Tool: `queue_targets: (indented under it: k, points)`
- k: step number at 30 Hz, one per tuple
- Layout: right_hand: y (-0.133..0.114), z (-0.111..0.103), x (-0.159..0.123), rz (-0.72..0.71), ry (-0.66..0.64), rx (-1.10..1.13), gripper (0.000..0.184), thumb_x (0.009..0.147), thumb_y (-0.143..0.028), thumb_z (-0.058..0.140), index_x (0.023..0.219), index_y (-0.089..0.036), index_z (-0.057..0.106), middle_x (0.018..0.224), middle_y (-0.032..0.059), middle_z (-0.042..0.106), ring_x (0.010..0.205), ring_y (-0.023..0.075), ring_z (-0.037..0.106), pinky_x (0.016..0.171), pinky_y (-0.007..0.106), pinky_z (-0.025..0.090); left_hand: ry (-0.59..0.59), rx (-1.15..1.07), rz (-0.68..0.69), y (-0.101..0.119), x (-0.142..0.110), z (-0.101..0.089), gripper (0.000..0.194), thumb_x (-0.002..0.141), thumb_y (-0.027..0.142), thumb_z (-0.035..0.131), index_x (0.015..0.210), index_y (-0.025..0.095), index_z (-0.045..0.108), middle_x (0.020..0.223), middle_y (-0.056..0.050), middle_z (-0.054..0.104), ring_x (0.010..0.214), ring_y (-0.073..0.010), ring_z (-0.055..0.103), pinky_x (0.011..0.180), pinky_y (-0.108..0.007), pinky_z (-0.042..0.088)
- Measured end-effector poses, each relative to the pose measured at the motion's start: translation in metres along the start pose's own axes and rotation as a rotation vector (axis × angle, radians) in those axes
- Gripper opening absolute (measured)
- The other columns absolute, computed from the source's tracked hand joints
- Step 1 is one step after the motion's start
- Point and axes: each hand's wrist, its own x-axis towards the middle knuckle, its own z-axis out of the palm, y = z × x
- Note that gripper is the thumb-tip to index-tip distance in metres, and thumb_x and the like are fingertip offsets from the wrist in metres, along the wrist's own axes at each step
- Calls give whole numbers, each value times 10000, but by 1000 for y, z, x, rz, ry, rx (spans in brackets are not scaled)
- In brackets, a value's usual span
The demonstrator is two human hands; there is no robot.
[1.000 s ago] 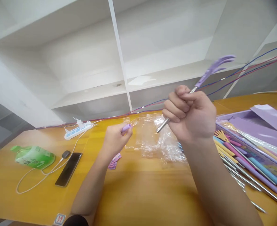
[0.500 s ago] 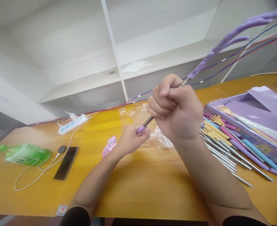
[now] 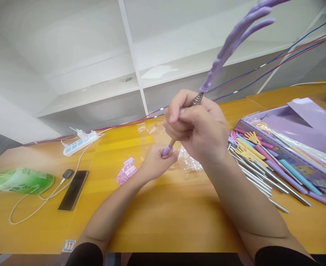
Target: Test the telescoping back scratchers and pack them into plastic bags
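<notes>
While our right hand [image 3: 197, 125] is curled around the metal rod [image 3: 173, 142], our left hand [image 3: 159, 162] is wrapped around the little purple grip [image 3: 166, 150] at the rod's bottom end. The rod leans up and to the right, over the table [image 3: 185, 229], and its purple claw [image 3: 221, 55] is in front of the white shelf [image 3: 91, 98].

We think the rod is light, so one hand could lift it. It looks stiff and smooth, so it may slip and slide. The claw looks like bendy plastic, and its thin prongs [image 3: 258, 27] might snap if we squeezed them. A good place to hold is the rod, just under the curly part [image 3: 197, 98], with our other hand on the grip.

One second ago, our hands were farther apart and the rod's bottom end hung in the air, away from the grip. Now the rod meets the grip. Half a second ago they met too, but the claw leaned over more; now it points up more steeply. We can't tell how deep the rod goes, because our left hand hides it.
</notes>
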Motion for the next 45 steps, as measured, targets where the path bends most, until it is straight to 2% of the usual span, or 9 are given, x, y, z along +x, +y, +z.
queue_targets:
  k: [9, 21, 28, 31, 33, 36, 39, 42, 45]
  points:
    - [10, 3, 3, 11, 17, 1, 281, 934, -315, 668, 743, -243, 476, 592, -83, 204, 510, 79, 143, 467, 256, 119, 4, -112, -5, 2, 0, 6, 574, 849, 381, 665, 620, 217, 165, 602, 65, 162, 587, -76, 164, 550, -271, 162]
    - [12, 5, 1, 16, -26, 30, 344, 915, -361, 672, 720, -256, 408, 588, -82, 232, 498, 78, 168, 460, 244, 195, 45, 1, -22, 9, -4, -2, 524, 837, 288, 637, 612, 210, 171, 613, 47, 180, 608, -90, 161, 534, -267, 155]
    - [26, 13, -3, -47, 0, 93, 287, 911, -307, 637, 705, -248, 446, 568, -85, 229, 469, 72, 146, 450, 245, 162, 101, 84, -18, 11, -7, -11, 469, 822, 271, 633, 653, 212, 199, 653, 30, 220, 624, -95, 181, 532, -267, 145]
    - [31, 11, 1, -64, 65, 51, 304, 916, -376, 648, 729, -256, 441, 597, -73, 260, 488, 88, 201, 468, 260, 247, 199, 240, 33, 10, -3, -26, 474, 854, 285, 603, 640, 205, 188, 638, 28, 204, 621, -99, 171, 551, -283, 137]
    - [30, 8, 6, -62, 88, -24, 260, 884, -409, 685, 798, -263, 488, 649, -48, 355, 541, 118, 357, 529, 293, 376, 348, 437, 101, 10, 1, -45, 454, 854, 263, 590, 624, 204, 203, 617, 30, 205, 610, -106, 175, 569, -301, 135]
    - [16, -2, 15, -64, 149, -165, 310, 797, -450, 750, 981, -294, 556, 867, 22, 553, 827, 205, 602, 707, 364, 522, 549, 706, 214, 11, 4, -79, 428, 844, 213, 585, 588, 212, 242, 555, 40, 217, 557, -118, 187, 582, -319, 149]
    - [0, -14, 19, -129, 276, -154, 347, 804, -437, 693, 1105, -321, 564, 1042, 40, 588, 1052, 225, 632, 906, 384, 550, 677, 898, 210, 13, 2, -106, 408, 833, 159, 616, 598, 219, 289, 528, 43, 278, 529, -135, 202, 596, -332, 135]
    - [-5, -25, 19, -223, 371, -155, 205, 886, -349, 612, 1086, -310, 594, 995, 23, 584, 984, 189, 638, 972, 377, 534, 718, 1011, 222, 15, -4, -116, 398, 880, 181, 650, 625, 222, 348, 563, 33, 351, 546, -149, 236, 609, -336, 130]
    - [4, -37, 18, -241, 360, -461, 104, 978, -347, 588, 946, -263, 641, 887, 29, 625, 826, 178, 635, 839, 361, 531, 741, 1049, 266, 20, -11, -119, 394, 913, 208, 663, 638, 219, 381, 585, 25, 399, 567, -155, 294, 608, -338, 141]
